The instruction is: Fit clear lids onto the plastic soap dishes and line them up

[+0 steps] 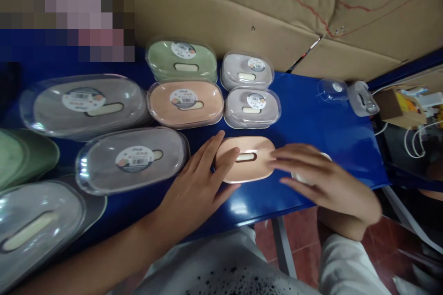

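In front of me on the table lies a peach oval container [261, 170] with a slot in its top and a cream bar [246, 157] in the slot. My left hand [199, 177] rests at its left side, fingers stretched and apart, one fingertip reaching over the top beside the slot. At the right end is my right hand [318, 175], its fingers stretched out and the thumb apart, the tips at the rim. Under that hand shows part of a white object [304, 176], mostly hidden, so its kind cannot be made out.
Lidded oval boxes with round labels stand left and behind: grey [104, 172], peach [162, 112], green [161, 62] and light grey [235, 105]. A clear cover [328, 94] and a clear container [360, 101] sit at the blue table's [297, 101] far right. Cardboard [214, 4] stands behind.
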A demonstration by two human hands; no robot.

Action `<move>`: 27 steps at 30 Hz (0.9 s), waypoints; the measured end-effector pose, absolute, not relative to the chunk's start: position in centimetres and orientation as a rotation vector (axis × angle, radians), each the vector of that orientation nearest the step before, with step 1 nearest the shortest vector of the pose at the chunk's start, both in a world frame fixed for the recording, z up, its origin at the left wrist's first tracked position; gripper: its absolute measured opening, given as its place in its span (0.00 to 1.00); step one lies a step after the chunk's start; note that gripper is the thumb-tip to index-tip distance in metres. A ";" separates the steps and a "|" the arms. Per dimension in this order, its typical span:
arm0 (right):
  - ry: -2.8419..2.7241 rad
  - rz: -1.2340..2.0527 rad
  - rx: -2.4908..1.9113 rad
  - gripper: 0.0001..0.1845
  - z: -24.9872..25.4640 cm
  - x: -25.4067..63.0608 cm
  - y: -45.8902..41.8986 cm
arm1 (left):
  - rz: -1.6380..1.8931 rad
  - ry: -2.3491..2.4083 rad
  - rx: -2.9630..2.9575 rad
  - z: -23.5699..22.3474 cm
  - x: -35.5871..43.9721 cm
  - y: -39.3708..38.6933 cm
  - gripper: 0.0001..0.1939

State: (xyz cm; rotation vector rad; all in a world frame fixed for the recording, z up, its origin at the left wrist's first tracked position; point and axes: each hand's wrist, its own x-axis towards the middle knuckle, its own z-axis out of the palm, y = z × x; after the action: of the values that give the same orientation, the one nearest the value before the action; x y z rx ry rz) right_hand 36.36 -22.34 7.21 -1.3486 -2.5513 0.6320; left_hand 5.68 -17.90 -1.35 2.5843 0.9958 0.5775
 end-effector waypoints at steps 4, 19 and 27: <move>-2.357 0.524 -1.873 0.42 7.4 43.4 -27.1 | 0.594 1.007 2.515 -1.0 5.7 -17.8 0.31; -2.082 0.117 -1.891 0.34 1.8 41.2 -26.1 | 0.649 0.948 2.476 -1.6 6.2 -17.9 0.34; -2.527 0.474 -1.426 0.43 1.7 35.1 -21.9 | 0.651 0.945 2.522 -2.0 6.1 -17.7 0.31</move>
State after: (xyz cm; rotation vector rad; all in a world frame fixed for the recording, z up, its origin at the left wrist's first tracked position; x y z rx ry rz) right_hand 35.09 -21.87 1.67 -1.4258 -2.5273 0.4741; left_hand 6.13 -17.68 -1.96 2.5222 0.9449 0.6512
